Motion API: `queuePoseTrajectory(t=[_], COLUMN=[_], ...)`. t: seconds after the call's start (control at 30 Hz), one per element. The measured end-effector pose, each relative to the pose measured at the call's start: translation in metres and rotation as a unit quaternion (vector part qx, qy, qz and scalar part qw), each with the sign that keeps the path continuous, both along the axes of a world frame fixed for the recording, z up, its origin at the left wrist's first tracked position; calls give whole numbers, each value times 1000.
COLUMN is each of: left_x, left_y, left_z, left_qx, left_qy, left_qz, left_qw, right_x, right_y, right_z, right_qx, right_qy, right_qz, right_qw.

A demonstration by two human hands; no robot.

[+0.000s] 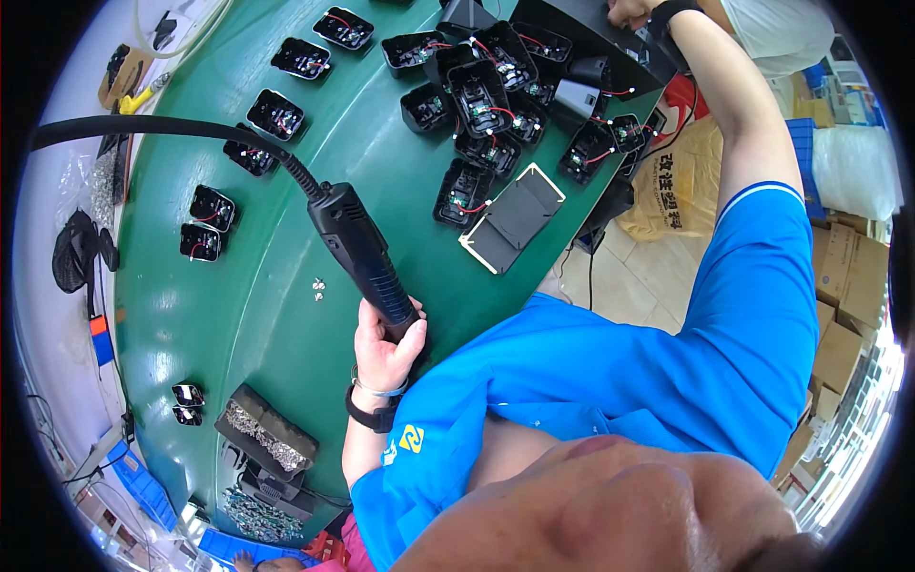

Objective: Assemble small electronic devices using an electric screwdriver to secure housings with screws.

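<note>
My left hand (pixel 386 351) is closed around the lower end of a black electric screwdriver (pixel 355 238). A thick black cable leads from its upper end to the left, and its tip is hidden. At the top edge, my right hand (pixel 629 11) is partly cut off, its fingers curled over a dark surface; what they hold cannot be made out. Near it lies a heap of black plastic housings (pixel 481 95) with circuit boards and red wires inside. Between the hands, a flat black tray (pixel 515 217) edged with pale tape rests on the green table (pixel 381 124).
More open housings (pixel 276 114) stand along the table's left side. Small metal pieces (pixel 319 288) lie mid-table. A dark holder (pixel 267 432) full of silvery bits stands at lower left, near another person's pink clothing (pixel 355 545). Cartons (pixel 848 276) and a yellow sack (pixel 677 186) are right.
</note>
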State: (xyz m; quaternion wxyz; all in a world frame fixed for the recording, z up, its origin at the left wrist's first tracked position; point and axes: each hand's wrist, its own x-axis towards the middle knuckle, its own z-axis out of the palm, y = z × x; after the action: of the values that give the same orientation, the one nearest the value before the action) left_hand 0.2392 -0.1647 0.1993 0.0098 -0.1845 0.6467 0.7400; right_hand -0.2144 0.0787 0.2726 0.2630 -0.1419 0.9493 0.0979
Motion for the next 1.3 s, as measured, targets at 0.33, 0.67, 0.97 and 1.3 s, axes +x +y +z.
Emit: queuePoseTrajectory(t=[0.33, 0.67, 0.97, 1.3], left_x=[-1, 0, -2, -2], left_y=[-1, -2, -1, -1], left_z=[-1, -2, -1, -1], left_qx=[-10, -15, -5, -3], left_qy=[2, -3, 3, 6], left_qz=[-5, -4, 4, 0], left_qw=[1000, 1000, 1000, 1000], right_x=[-3, -9, -63, -31], right_y=[-6, -10, 13, 6], right_z=[-4, -8, -39, -14], right_qx=[-38, 64, 44, -7], right_qy=[-6, 123, -120, -100], right_qz=[-1, 24, -173, -33], right_qw=[999, 990, 976, 994])
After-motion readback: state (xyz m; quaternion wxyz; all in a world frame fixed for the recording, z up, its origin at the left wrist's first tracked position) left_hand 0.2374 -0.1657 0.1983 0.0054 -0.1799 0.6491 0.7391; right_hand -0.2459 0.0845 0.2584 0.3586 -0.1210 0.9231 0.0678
